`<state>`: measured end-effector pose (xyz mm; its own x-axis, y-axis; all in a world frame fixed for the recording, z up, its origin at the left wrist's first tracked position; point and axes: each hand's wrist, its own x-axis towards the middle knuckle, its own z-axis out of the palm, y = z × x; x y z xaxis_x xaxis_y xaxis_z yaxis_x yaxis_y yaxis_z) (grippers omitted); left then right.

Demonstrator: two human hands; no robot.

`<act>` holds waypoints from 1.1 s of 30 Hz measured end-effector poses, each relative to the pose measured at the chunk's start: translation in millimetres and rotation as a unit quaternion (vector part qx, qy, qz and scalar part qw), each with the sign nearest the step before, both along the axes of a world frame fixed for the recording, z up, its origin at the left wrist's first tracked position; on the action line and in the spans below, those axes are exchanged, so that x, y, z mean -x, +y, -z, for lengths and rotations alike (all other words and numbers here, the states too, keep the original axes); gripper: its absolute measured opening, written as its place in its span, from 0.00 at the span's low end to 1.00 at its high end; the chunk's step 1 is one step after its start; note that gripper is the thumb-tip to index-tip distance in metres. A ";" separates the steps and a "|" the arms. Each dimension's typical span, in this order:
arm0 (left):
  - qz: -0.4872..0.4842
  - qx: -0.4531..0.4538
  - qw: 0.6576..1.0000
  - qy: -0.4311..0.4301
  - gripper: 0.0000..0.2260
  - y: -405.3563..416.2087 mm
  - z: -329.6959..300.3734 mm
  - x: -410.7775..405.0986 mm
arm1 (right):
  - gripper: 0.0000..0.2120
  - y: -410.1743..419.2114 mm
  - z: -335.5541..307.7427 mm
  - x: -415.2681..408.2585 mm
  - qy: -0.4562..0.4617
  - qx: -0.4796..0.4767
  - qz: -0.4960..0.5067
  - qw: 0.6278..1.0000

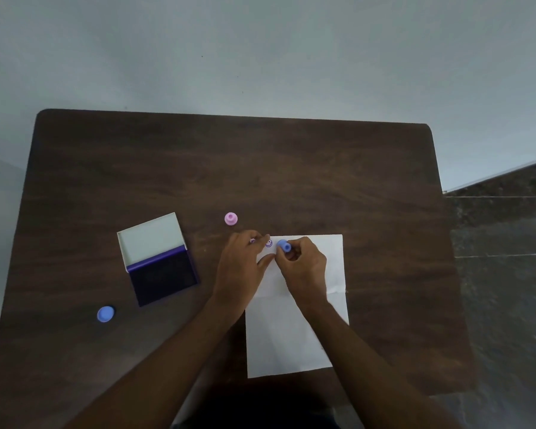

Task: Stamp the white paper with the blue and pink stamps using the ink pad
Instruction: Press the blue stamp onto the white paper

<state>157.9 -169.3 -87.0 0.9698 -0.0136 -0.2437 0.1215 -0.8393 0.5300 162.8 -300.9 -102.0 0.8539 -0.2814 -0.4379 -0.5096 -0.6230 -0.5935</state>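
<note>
The white paper [294, 329] lies on the dark wooden table [369, 187], right of centre. My right hand [304, 264] pinches the blue stamp [283, 245] and holds it at the paper's top edge. Just left of the stamp is a round purple smiley print [269, 243]. My left hand [242, 267] rests flat on the paper's top left corner with its fingers spread and nothing in it. The pink stamp [231, 218] stands alone on the table beyond my left hand. The ink pad [163, 277] lies open at the left, its white lid [150, 236] folded back.
A round blue cap [105, 314] lies near the table's left front, below the ink pad. A pale wall stands behind the table and dark tiled floor shows to the right.
</note>
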 end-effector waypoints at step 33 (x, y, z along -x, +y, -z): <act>-0.067 0.048 0.996 -0.016 0.16 -7.7 16.6 -2.1 | 0.17 3.9 3.9 -9.5 0.052 0.022 -0.034 0.998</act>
